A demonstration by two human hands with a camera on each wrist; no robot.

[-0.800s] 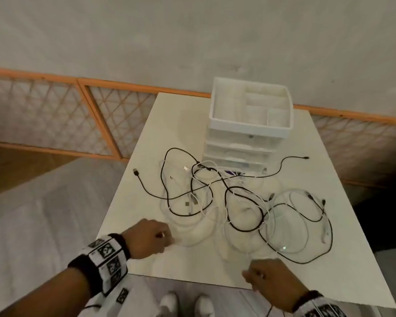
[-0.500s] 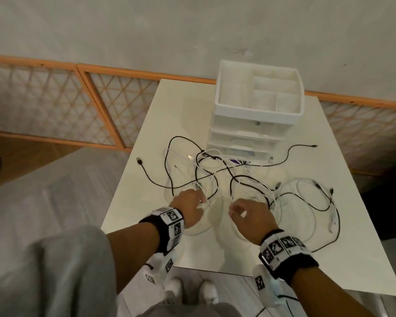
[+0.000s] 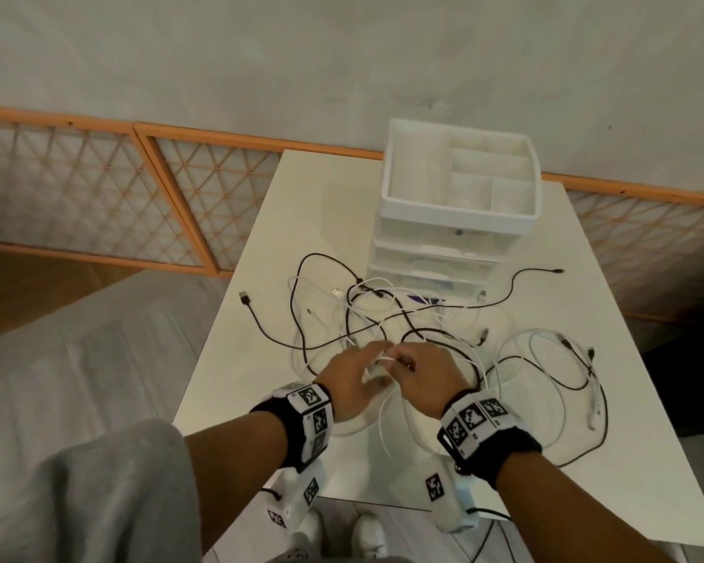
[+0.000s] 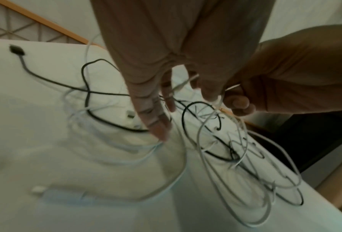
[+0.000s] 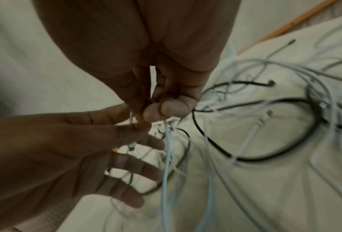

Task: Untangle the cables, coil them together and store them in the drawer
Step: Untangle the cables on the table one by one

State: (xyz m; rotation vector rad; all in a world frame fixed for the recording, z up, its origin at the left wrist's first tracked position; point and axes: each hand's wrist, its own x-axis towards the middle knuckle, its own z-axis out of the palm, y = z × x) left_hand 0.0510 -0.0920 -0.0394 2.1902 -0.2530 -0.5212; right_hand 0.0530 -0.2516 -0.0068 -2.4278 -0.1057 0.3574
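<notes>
A tangle of black cables [image 3: 423,330] and white cables [image 3: 545,339] lies spread on the white table [image 3: 322,221], in front of a white drawer unit [image 3: 435,260] whose drawers are closed. Both hands meet over the near middle of the tangle. My right hand [image 3: 403,361] pinches a white cable [image 5: 167,141] between thumb and curled fingers and holds it a little above the table. The cable's plug end [image 5: 131,147] hangs beside my left thumb. My left hand [image 3: 376,359] has straight, spread fingers [image 4: 156,125], and its thumb touches that cable.
An open compartment tray [image 3: 460,215] tops the drawer unit at the table's back. A black plug [image 3: 244,297] lies toward the left edge, and another black cable end [image 3: 557,271] toward the right. An orange-framed lattice rail [image 3: 171,188] runs behind the table.
Both hands moved from the table's near edge forward into the tangle and came together. The right hand has taken hold of a white cable and raised it.
</notes>
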